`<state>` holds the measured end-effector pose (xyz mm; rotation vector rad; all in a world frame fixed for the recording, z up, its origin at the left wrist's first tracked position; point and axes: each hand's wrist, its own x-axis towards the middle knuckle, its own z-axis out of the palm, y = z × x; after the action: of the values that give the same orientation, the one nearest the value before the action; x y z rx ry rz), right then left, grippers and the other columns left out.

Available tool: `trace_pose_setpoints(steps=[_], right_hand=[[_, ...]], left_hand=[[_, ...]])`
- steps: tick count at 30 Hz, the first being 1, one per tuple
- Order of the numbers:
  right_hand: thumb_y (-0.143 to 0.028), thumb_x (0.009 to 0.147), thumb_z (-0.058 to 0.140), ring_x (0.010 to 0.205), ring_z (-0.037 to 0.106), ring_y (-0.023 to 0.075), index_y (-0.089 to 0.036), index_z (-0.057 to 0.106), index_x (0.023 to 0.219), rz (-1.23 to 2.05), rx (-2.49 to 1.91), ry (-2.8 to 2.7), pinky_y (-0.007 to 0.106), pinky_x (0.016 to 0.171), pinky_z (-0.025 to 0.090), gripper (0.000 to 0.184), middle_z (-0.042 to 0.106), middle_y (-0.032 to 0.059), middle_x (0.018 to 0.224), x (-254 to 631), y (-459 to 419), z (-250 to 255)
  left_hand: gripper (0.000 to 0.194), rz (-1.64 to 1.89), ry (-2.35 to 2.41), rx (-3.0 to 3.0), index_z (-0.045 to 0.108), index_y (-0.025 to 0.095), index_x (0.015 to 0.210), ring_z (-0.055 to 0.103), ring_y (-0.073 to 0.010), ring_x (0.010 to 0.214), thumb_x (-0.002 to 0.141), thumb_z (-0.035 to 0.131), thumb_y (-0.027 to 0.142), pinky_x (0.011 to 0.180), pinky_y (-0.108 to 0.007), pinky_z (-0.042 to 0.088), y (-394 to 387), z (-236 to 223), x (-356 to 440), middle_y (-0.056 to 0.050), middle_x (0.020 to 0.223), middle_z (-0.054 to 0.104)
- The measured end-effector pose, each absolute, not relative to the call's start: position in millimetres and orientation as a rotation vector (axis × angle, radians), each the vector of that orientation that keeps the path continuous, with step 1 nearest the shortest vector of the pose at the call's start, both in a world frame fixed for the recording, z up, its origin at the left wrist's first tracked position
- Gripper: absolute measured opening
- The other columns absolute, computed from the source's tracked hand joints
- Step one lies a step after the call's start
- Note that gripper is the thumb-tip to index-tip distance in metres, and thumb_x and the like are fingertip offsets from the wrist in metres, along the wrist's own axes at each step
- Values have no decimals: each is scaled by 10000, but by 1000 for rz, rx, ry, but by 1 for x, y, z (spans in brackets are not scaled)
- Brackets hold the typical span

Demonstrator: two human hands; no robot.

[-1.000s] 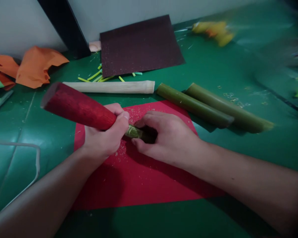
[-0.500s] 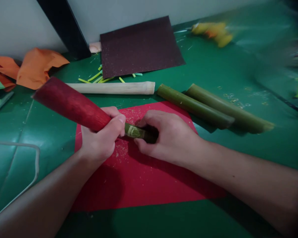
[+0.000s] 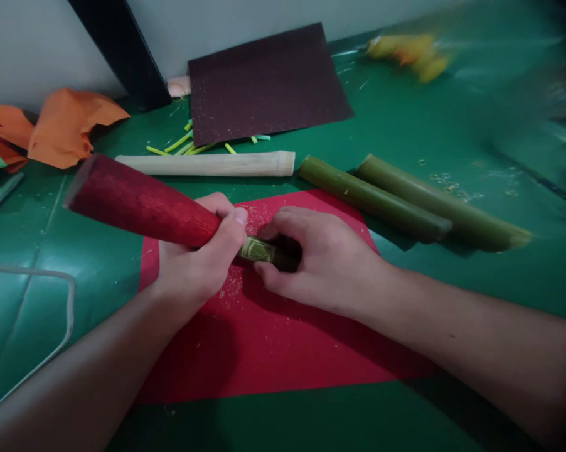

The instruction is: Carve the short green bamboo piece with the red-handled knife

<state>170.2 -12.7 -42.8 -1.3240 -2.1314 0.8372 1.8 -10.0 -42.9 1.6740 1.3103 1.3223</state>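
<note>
My left hand (image 3: pixel 202 245) is wrapped round a thick red wooden handle (image 3: pixel 137 204), which slants up to the left. Whatever lies at the handle's lower end is hidden by the fingers. Just right of that fist is a piece of green bamboo (image 3: pixel 259 250) with pale lines scraped into its skin. My right hand (image 3: pixel 320 257) grips the bamboo's right end with curled fingers and thumb. Both hands are over a red sheet (image 3: pixel 273 351) dusted with pale shavings.
Behind the hands lies a pale peeled stick (image 3: pixel 217 164). Two green bamboo tubes (image 3: pixel 381 201) rest at the right. A dark brown sheet (image 3: pixel 268 88) covers some yellow-green bits. Orange paper (image 3: pixel 71 129) and a yellow glue gun (image 3: pixel 408 53) are further back. A white cable (image 3: pixel 70 301) runs at the left.
The left hand has slid slightly right along the bamboo, and the red handle has shifted right and tipped a little lower with it. The right hand stays almost still on the bamboo.
</note>
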Motion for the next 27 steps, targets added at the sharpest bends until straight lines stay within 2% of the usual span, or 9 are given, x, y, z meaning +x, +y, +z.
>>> trace_pose_setpoints(steps=[10, 15, 19, 27], right_hand=[[-250, 732, 657, 722, 593, 160, -171, 690, 886, 878, -1318, -2108, 284, 635, 436, 176, 682, 32, 807, 171, -13, -44], [-243, 725, 664, 689, 576, 148, -178, 699, 866, 901, -1327, -2104, 280, 598, 416, 159, 661, 10, 774, 172, -12, -43], [-249, 708, 663, 716, 592, 161, -173, 699, 860, 875, -1351, -2097, 287, 615, 427, 174, 674, 20, 791, 172, -11, -43], [-251, 703, 672, 712, 599, 164, -165, 691, 857, 888, -1326, -2081, 292, 632, 448, 178, 670, 27, 790, 170, -11, -45]], left_hand=[[340, 1285, 1295, 1715, 525, 207, 529, 383, -99, 444, 866, 571, 186, 434, -276, 348, -14, -42, -3, 25, 482, 433], [317, 1173, 1120, 1872, 515, 202, 519, 469, -102, 476, 814, 608, 130, 480, -263, 409, -14, -44, -4, 28, 495, 489], [313, 1407, 1314, 1634, 538, 204, 507, 416, -86, 417, 812, 592, 156, 418, -247, 383, -13, -42, 4, 30, 474, 460], [299, 1387, 1291, 1641, 533, 196, 500, 412, -76, 429, 792, 575, 145, 441, -222, 398, -14, -41, 5, 36, 464, 438]])
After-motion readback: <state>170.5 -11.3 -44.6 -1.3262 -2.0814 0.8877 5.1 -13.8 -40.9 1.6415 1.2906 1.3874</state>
